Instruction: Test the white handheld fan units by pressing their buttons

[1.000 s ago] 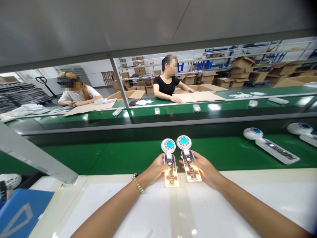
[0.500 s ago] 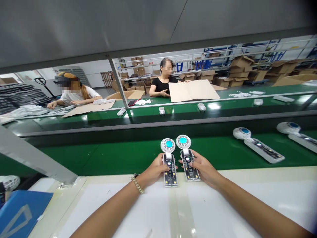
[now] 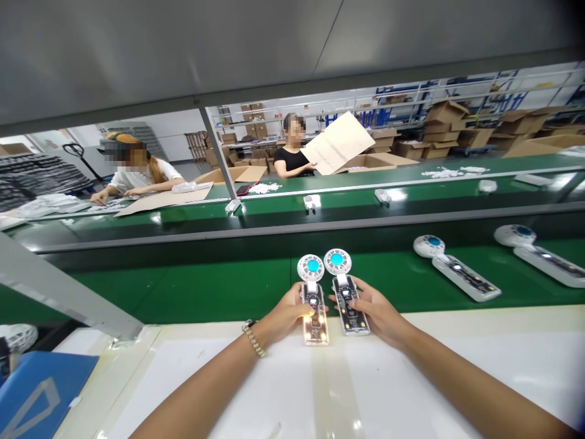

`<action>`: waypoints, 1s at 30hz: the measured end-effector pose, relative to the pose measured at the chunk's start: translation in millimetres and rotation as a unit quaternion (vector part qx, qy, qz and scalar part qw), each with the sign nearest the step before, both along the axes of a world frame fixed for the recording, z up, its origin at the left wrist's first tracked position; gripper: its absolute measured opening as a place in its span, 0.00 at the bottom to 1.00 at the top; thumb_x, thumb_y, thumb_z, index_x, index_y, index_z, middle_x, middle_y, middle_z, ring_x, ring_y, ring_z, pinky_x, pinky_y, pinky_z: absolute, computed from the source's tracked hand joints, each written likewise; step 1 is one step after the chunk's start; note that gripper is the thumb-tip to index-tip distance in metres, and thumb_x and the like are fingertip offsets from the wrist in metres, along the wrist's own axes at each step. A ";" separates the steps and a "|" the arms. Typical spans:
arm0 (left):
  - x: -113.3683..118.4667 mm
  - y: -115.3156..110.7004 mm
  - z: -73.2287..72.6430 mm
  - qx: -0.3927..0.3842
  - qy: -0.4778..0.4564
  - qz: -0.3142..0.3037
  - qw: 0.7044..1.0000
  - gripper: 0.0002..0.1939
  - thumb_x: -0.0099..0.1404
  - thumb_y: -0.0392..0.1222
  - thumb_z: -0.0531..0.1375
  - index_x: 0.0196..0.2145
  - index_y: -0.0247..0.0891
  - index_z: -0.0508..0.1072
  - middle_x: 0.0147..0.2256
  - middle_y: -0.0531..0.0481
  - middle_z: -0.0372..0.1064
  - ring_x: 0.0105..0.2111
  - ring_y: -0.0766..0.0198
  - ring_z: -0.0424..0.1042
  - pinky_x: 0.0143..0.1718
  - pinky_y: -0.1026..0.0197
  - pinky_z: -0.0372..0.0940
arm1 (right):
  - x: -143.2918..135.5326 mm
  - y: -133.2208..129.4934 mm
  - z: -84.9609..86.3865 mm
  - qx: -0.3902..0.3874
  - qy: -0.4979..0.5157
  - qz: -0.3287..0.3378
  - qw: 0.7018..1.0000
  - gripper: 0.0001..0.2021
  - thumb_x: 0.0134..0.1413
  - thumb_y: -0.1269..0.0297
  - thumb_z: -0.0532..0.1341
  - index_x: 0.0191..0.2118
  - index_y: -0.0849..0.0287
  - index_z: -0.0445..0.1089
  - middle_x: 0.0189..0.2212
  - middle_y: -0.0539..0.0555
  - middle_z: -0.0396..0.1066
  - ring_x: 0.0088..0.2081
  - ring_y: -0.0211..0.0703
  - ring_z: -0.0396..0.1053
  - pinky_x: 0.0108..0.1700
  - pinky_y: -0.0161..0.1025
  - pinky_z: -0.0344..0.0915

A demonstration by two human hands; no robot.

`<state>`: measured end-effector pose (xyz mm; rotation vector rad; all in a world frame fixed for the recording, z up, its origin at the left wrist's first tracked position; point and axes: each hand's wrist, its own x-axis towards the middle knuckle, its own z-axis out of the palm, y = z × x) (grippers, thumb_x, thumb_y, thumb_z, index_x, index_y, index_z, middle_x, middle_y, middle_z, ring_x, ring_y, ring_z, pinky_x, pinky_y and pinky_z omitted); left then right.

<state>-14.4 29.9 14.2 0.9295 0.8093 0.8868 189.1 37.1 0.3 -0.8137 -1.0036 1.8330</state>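
1. Background: stacked cartons (image 3: 445, 125) are standing behind a far green belt (image 3: 269, 214); a near green belt (image 3: 237, 283) is running between that and a white worktop (image 3: 196, 390).
2. Left hand (image 3: 292, 308): gripping the lit device (image 3: 315, 334) by its clear-fronted body, thumb resting on the front. Amber lights are glowing in the lower body; the round, blue-centred head is pointing away from the wearer.
3. Right hand (image 3: 375, 306): clasping the second device (image 3: 354, 323) likewise, thumb on the front. Its amber lights are not glowing.
4. Position: both devices are being held side by side over the worktop's far edge, heads close together, lower ends apart. Contact between heads: cannot tell.
5. Right side: two more such devices (image 3: 470, 279) are lying on the near belt.
6. Across: a person in black (image 3: 289, 161) is holding up a cardboard sheet (image 3: 340, 143); a person in white (image 3: 158, 174) is leaning over small parts.
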 end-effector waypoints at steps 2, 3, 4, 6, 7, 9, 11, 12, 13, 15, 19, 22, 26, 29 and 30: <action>0.3 -0.4 0.6 -0.002 0.003 0.004 1.000 0.22 0.46 0.30 0.63 0.39 0.36 0.61 0.38 0.45 0.64 0.38 0.55 0.70 0.35 0.57 0.63 | -0.3 -0.4 1.0 -0.003 -0.003 -0.004 1.000 0.27 0.41 0.68 0.65 0.50 0.54 0.60 0.38 0.56 0.73 0.43 0.52 0.71 0.42 0.46 0.64; 0.5 -0.6 0.9 -0.003 0.004 0.006 1.000 0.22 0.46 0.30 0.63 0.39 0.36 0.61 0.37 0.46 0.65 0.37 0.56 0.70 0.35 0.57 0.63 | -0.4 -0.6 1.4 -0.004 -0.005 -0.003 1.000 0.27 0.40 0.68 0.65 0.50 0.54 0.60 0.38 0.56 0.73 0.42 0.52 0.71 0.42 0.46 0.64; 0.8 -0.7 1.2 -0.003 0.004 0.007 1.000 0.22 0.46 0.30 0.63 0.39 0.36 0.61 0.37 0.46 0.65 0.36 0.57 0.70 0.35 0.57 0.63 | -0.3 -0.8 1.6 -0.004 -0.005 0.000 1.000 0.27 0.40 0.68 0.65 0.50 0.54 0.59 0.38 0.56 0.73 0.42 0.52 0.71 0.41 0.46 0.64; 1.2 -0.9 1.6 -0.004 0.005 0.010 1.000 0.22 0.45 0.30 0.63 0.38 0.36 0.61 0.36 0.47 0.65 0.36 0.57 0.70 0.35 0.57 0.63 | 0.3 -1.0 1.5 -0.005 -0.005 0.007 1.000 0.28 0.41 0.68 0.65 0.51 0.54 0.58 0.39 0.56 0.73 0.41 0.51 0.71 0.40 0.45 0.64; 1.2 -0.9 1.7 -0.004 0.006 0.012 1.000 0.22 0.45 0.30 0.63 0.38 0.36 0.61 0.36 0.47 0.65 0.35 0.57 0.70 0.35 0.57 0.63 | 0.9 -1.0 1.1 -0.006 -0.004 0.012 1.000 0.28 0.41 0.68 0.65 0.51 0.54 0.58 0.39 0.56 0.73 0.40 0.51 0.71 0.40 0.44 0.65; 0.8 -1.1 1.8 -0.004 0.006 0.009 1.000 0.23 0.45 0.31 0.64 0.39 0.36 0.61 0.36 0.46 0.65 0.36 0.57 0.70 0.36 0.56 0.62 | 2.0 -0.6 0.0 -0.005 0.000 0.021 1.000 0.28 0.42 0.68 0.64 0.52 0.54 0.57 0.39 0.57 0.73 0.40 0.50 0.71 0.40 0.44 0.65; -0.3 -1.1 1.4 0.000 0.004 -0.002 1.000 0.25 0.45 0.31 0.65 0.41 0.36 0.60 0.37 0.45 0.65 0.37 0.56 0.69 0.36 0.56 0.63 | 2.8 -0.3 -0.6 0.002 0.003 0.026 1.000 0.29 0.42 0.68 0.64 0.52 0.54 0.57 0.40 0.57 0.72 0.42 0.51 0.71 0.41 0.45 0.65; -1.1 -1.0 0.9 0.002 0.003 -0.009 1.000 0.26 0.45 0.32 0.65 0.41 0.36 0.60 0.38 0.44 0.65 0.38 0.55 0.69 0.35 0.56 0.63 | 2.9 -0.2 -0.6 0.007 0.005 0.026 1.000 0.29 0.42 0.68 0.64 0.52 0.54 0.57 0.41 0.58 0.72 0.44 0.52 0.70 0.41 0.45 0.65; -2.0 -0.8 0.1 0.005 0.002 -0.016 1.000 0.27 0.45 0.32 0.66 0.42 0.36 0.60 0.39 0.43 0.65 0.38 0.54 0.69 0.35 0.56 0.63 | 2.9 -0.2 -0.4 0.011 0.005 0.024 1.000 0.29 0.41 0.68 0.65 0.52 0.54 0.58 0.41 0.58 0.72 0.45 0.54 0.69 0.41 0.45 0.65; -3.4 -0.2 -1.9 0.010 -0.001 -0.022 1.000 0.28 0.44 0.32 0.66 0.42 0.36 0.59 0.39 0.43 0.65 0.39 0.55 0.68 0.35 0.56 0.63 | 2.6 -0.4 0.3 0.014 0.007 0.019 1.000 0.29 0.40 0.68 0.65 0.52 0.54 0.58 0.42 0.58 0.72 0.47 0.55 0.67 0.41 0.46 0.65; -3.3 0.6 -4.2 0.011 0.002 -0.020 1.000 0.28 0.44 0.32 0.66 0.42 0.37 0.59 0.38 0.45 0.65 0.37 0.56 0.69 0.34 0.58 0.63 | 2.3 -0.8 0.9 0.010 0.014 0.022 1.000 0.29 0.39 0.67 0.66 0.51 0.54 0.59 0.40 0.58 0.72 0.49 0.56 0.66 0.43 0.48 0.65; -0.9 -0.1 -2.3 0.006 0.018 -0.005 1.000 0.25 0.46 0.31 0.64 0.41 0.36 0.60 0.37 0.45 0.66 0.38 0.56 0.69 0.36 0.57 0.63 | 3.0 -0.6 -0.6 0.013 0.015 0.023 1.000 0.30 0.39 0.68 0.66 0.51 0.53 0.59 0.41 0.58 0.71 0.49 0.57 0.66 0.43 0.48 0.64; 1.3 -1.5 0.8 0.004 0.038 0.010 0.999 0.22 0.48 0.30 0.61 0.41 0.36 0.60 0.36 0.46 0.66 0.37 0.57 0.69 0.37 0.56 0.62 | 3.9 0.3 -3.7 0.016 0.023 0.031 0.999 0.29 0.40 0.69 0.65 0.52 0.54 0.58 0.41 0.58 0.72 0.46 0.53 0.69 0.41 0.45 0.65; 1.4 -1.7 1.5 0.013 0.041 0.010 0.999 0.22 0.48 0.30 0.62 0.41 0.36 0.60 0.37 0.45 0.66 0.36 0.57 0.69 0.38 0.55 0.62 | 3.2 0.8 -3.9 0.011 0.020 0.031 0.999 0.29 0.41 0.69 0.65 0.51 0.54 0.58 0.40 0.57 0.72 0.42 0.51 0.71 0.39 0.44 0.65; 1.3 -1.7 1.6 0.015 0.042 0.011 0.999 0.22 0.48 0.30 0.62 0.41 0.36 0.61 0.37 0.45 0.66 0.37 0.57 0.69 0.38 0.55 0.62 | 2.9 0.8 -3.2 0.011 0.016 0.029 0.999 0.29 0.41 0.69 0.65 0.52 0.54 0.58 0.40 0.57 0.72 0.41 0.51 0.71 0.39 0.44 0.65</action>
